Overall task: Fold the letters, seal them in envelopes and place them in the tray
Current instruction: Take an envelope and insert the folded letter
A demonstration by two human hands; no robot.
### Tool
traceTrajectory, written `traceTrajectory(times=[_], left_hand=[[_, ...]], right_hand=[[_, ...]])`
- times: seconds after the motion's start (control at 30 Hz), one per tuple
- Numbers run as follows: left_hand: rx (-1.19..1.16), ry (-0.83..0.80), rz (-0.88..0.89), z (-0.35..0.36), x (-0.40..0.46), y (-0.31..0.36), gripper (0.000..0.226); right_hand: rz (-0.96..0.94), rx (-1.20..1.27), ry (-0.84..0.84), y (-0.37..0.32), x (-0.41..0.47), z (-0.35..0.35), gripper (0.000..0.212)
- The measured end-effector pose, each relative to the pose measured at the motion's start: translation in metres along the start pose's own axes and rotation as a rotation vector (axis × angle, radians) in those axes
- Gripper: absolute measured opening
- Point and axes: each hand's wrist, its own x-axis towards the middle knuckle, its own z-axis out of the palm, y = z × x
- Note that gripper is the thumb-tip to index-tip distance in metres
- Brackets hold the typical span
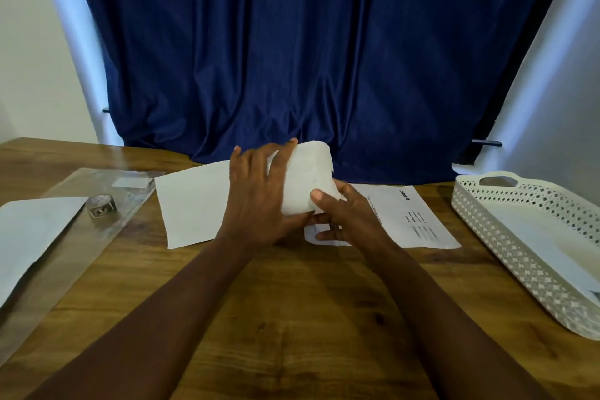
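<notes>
At the centre of the wooden table (292,318), lifted just above it, a folded white letter (308,182) bulges into a soft curve, its right edge notched. The left hand (256,201) curls over its top and near side, gripping it; the right hand (344,217) pinches its lower right corner with the thumb on top. Two more sheets lie flat: a blank sheet (191,204) at 9 o'clock from the hands, and a printed sheet (412,217) at 3 o'clock. One white perforated tray (487,227) sits further out at 3 o'clock, with white paper inside. At far 9 o'clock lie one clear plastic sleeve (107,224), one tape roll (101,205) upon it, and one white envelope (29,237).
</notes>
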Motion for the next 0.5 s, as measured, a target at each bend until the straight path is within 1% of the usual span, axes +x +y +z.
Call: traceTrajectory(times=[0.07,0.1,0.13,0.23,0.3,0.37,0.4,0.43,0.5], left_hand=[[-0.003,0.007,0.010,-0.001,0.000,0.001,0.108],[-0.004,-0.001,0.020,-0.001,0.000,0.003,0.110],[-0.003,-0.013,0.030,0.000,0.000,0.004,0.112],[0.019,-0.034,0.005,-0.003,0.002,0.007,0.123],[0.016,-0.016,-0.055,-0.007,0.003,0.008,0.127],[0.004,0.026,-0.079,-0.011,0.005,0.007,0.118],[-0.016,0.046,-0.100,-0.012,0.006,0.005,0.111],[-0.059,0.056,-0.141,-0.013,0.006,0.002,0.104],[-0.202,0.037,-0.285,-0.012,0.007,-0.004,0.096]], right_hand=[[0.027,-0.054,0.011,0.008,0.002,0.005,0.045],[0.046,-0.039,0.041,0.010,0.002,0.007,0.037],[0.059,-0.004,0.064,0.012,0.003,0.006,0.034],[0.023,0.126,0.167,0.013,0.009,-0.001,0.040],[0.009,0.319,0.215,0.010,0.011,-0.010,0.037],[-0.001,0.483,0.206,0.008,0.012,-0.021,0.032],[-0.004,0.512,0.205,0.007,0.012,-0.027,0.030],[0.000,0.514,0.217,0.008,0.012,-0.031,0.028],[0.032,0.489,0.237,0.010,0.012,-0.038,0.023]])
